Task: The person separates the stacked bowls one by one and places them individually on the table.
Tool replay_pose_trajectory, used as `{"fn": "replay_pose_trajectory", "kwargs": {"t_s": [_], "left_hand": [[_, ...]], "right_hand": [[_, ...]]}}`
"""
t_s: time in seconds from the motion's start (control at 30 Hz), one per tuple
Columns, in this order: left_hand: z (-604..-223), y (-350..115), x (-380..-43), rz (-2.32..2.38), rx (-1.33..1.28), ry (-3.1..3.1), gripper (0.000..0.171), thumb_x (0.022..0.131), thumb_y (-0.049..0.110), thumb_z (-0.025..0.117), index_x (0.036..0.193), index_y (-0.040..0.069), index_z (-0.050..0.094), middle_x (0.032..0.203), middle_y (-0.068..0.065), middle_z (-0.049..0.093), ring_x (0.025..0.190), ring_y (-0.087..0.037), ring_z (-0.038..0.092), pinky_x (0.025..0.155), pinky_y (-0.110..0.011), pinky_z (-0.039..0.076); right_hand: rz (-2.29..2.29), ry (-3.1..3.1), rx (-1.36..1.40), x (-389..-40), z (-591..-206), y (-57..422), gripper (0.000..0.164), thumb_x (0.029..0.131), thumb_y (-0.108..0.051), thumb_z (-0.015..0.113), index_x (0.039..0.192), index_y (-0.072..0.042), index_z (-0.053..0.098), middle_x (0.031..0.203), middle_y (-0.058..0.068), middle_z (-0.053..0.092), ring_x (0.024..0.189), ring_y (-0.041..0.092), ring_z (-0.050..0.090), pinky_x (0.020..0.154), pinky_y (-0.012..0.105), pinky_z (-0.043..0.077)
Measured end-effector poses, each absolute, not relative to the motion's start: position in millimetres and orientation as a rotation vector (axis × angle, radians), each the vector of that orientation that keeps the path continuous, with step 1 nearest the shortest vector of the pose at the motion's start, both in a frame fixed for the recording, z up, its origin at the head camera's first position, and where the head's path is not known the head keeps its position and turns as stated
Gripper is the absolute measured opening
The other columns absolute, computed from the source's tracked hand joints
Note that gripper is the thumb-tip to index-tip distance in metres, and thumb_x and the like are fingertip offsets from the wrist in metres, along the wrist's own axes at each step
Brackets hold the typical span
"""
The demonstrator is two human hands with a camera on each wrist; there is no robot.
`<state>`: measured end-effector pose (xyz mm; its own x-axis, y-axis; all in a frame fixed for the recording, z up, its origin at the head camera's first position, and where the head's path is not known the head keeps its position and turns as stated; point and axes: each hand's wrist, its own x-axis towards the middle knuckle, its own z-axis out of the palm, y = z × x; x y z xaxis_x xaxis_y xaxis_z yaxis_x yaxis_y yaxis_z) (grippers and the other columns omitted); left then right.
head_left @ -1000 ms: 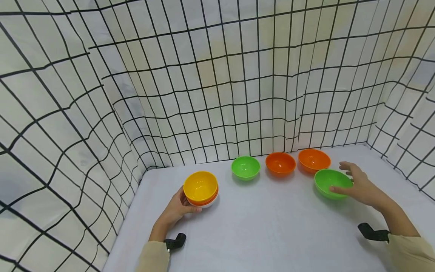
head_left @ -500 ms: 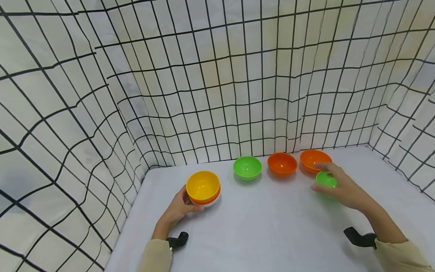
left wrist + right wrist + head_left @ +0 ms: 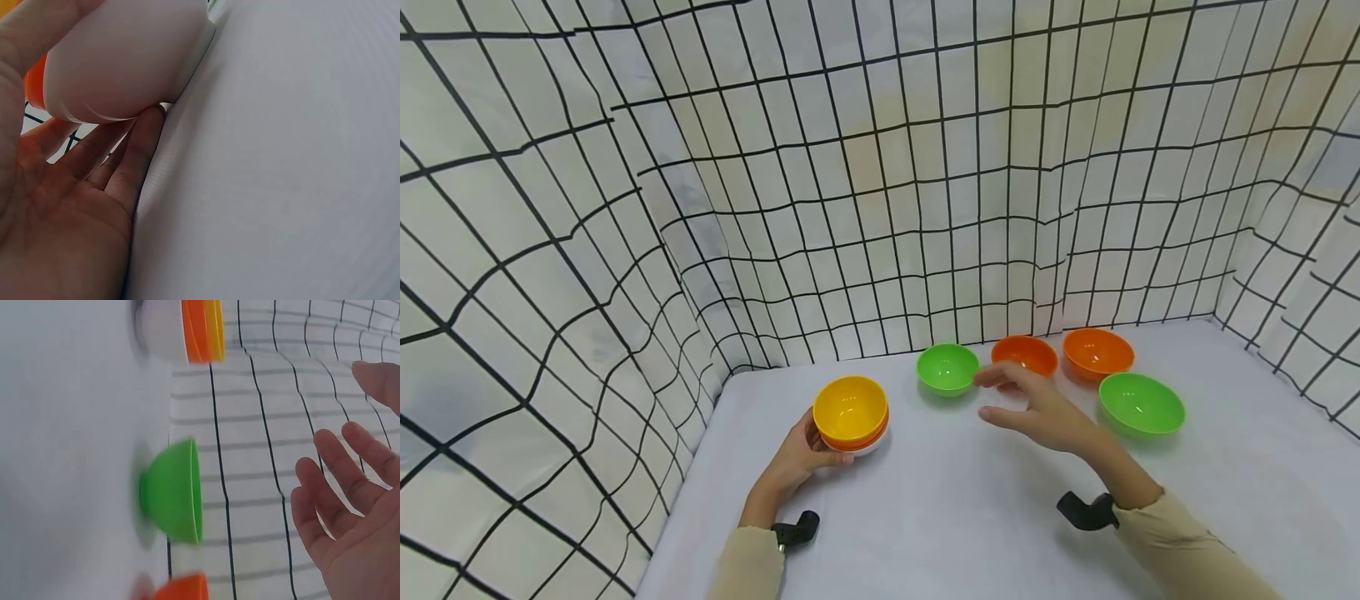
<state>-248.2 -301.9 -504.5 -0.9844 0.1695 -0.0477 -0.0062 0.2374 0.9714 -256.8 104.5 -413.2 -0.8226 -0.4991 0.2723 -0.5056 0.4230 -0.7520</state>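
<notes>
At the left of the head view stand nested bowls: a yellow bowl on top, orange below, and a white bowl at the bottom. My left hand holds this stack from its left side, thumb in front and fingers behind; in the left wrist view the fingertips reach the white bowl near its base. My right hand hangs over the table with spread fingers and holds nothing. Its fingertips come near the left green bowl, and it partly covers an orange bowl behind it.
Right of the right hand sit another orange bowl and a wider green bowl. The white tabletop ends at back and sides against white walls with a black grid. A black camera sits on the right wrist.
My right hand has travelled left, away from the right green bowl, past the orange bowls toward the left green bowl. My left hand stays on the stack.
</notes>
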Motion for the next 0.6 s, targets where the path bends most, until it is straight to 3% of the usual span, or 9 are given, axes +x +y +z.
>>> {"fn": "replay_pose_trajectory", "kwargs": {"t_s": [0.37,0.6], "left_hand": [[-506.8,-302.6,-248.5,1.868,0.152,2.341,0.100,0.072,0.014,0.094,0.154,0.026,0.037,0.156,0.000,0.048,0.146,-0.024,0.045,0.126,-0.044,0.032],[-505.4,-303.7,-249.3,1.870,0.144,2.333,0.098,0.073,0.016,0.093,0.153,0.027,0.038,0.155,0.001,0.048,0.144,-0.024,0.046,0.126,-0.045,0.031]], "right_hand": [[1.790,-2.577,0.982,-270.6,-428.3,5.5,0.049,0.092,-0.024,0.077,0.134,-0.009,0.057,0.133,0.007,0.062,0.125,0.028,0.057,0.115,0.054,0.045],[1.752,-2.649,0.849,-281.3,-449.8,-32.3,0.066,0.088,-0.031,0.080,0.144,-0.016,0.050,0.150,0.010,0.049,0.138,0.037,0.045,0.113,0.059,0.044]]}}
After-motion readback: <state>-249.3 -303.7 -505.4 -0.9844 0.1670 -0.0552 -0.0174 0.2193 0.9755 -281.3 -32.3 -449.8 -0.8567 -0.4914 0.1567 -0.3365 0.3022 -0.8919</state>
